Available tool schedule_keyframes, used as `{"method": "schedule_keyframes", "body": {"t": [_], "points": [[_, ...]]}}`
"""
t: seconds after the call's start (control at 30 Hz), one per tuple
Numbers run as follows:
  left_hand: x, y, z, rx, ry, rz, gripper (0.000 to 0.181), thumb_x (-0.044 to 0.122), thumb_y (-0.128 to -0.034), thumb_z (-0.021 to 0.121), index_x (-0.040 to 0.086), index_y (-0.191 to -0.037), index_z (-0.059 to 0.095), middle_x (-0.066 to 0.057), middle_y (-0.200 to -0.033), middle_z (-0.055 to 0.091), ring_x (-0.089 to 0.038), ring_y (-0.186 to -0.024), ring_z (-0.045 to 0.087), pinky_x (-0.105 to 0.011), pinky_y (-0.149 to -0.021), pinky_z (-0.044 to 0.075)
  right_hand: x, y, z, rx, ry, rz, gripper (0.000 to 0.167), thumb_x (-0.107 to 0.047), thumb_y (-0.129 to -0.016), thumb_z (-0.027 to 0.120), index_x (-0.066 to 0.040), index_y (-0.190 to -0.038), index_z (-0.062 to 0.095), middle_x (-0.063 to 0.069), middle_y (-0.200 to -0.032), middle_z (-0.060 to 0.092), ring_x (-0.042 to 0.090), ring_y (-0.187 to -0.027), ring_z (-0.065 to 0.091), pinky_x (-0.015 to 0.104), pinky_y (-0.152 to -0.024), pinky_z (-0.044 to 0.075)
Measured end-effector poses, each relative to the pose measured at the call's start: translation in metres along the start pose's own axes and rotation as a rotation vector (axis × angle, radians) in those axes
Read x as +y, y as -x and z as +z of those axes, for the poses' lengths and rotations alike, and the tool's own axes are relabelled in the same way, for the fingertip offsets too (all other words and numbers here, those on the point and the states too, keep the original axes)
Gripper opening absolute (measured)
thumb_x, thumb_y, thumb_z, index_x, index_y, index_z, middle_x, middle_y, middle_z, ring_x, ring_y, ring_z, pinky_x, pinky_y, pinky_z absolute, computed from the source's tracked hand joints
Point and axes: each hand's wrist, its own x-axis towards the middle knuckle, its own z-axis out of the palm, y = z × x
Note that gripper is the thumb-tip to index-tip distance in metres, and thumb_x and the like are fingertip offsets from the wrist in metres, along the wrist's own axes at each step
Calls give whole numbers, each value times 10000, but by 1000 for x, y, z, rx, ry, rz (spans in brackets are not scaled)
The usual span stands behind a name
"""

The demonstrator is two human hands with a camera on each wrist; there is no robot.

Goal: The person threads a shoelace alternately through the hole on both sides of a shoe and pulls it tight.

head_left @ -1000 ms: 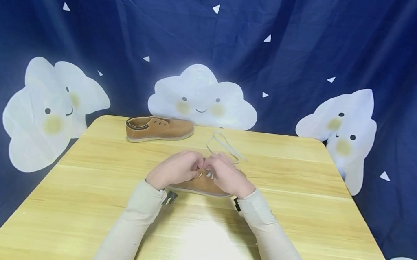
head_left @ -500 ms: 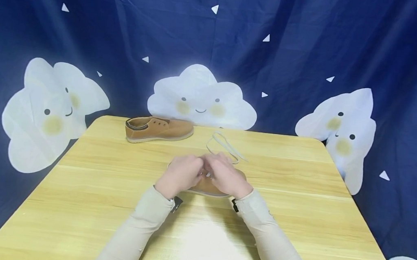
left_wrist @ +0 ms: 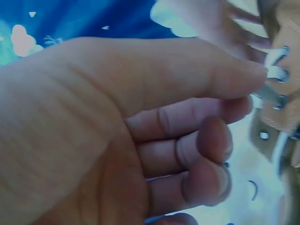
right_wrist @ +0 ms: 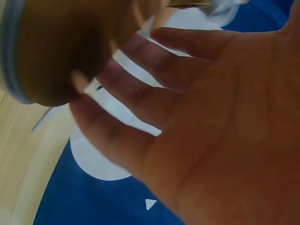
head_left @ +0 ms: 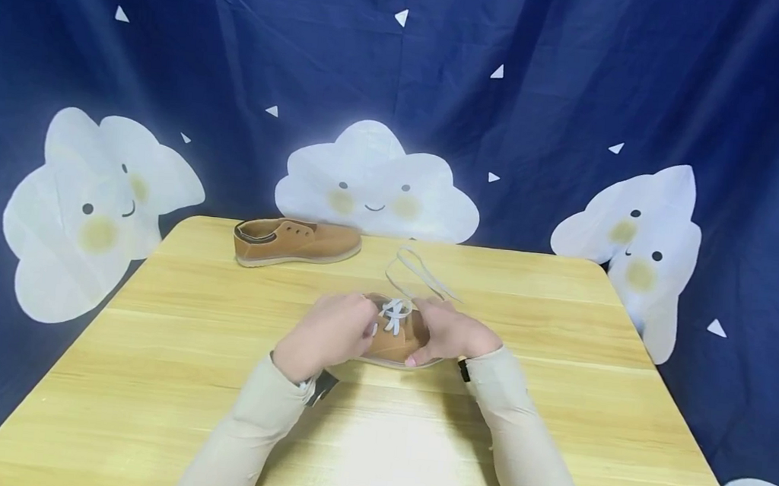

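The tan leather shoe with the pale sole point(head_left: 388, 346) sits upright between your hands, its long axis running left to right, toe toward your right and heel end hidden behind your left hand point(head_left: 327, 333). White flat lacing point(head_left: 394, 317) crosses its eyelets, just right of that hand, which is the nearer one to the eyelets on your side. Your left thumb and forefinger pinch a stretch of lace right beside an eyelet; your right hand point(head_left: 454, 334) grips the toe, thumb on the near side, fingers on the far side. Beyond, a loose white lace length point(head_left: 437, 284) lies on the light wood-grain table point(head_left: 145, 376), with a matching unlaced tan shoe point(head_left: 324, 245) at the far left.
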Motion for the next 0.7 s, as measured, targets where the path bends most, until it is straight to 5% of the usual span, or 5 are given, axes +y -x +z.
{"method": "schedule_keyframes", "body": {"t": [0.27, 0.7], "points": [[7, 21, -18, 30, 2, 52, 536, 104, -902, 722, 234, -545, 344, 106, -568, 336, -63, -530, 359, -231, -487, 316, -5, -4, 7, -7, 86, 136, 906, -264, -731, 948, -11, -1471, 490, 168, -1425, 536, 367, -1331, 510, 525, -1111, 487], [23, 73, -56, 177, -45, 129, 170, 124, -849, 798, 201, -750, 684, 133, -664, 604, -22, -601, 510, -219, -566, 445, -5, -5, 7, -11, 123, 149, 905, -300, -742, 937, -16, -1476, 491, 138, -1396, 550, 333, -1300, 525, 515, -1048, 527]]}}
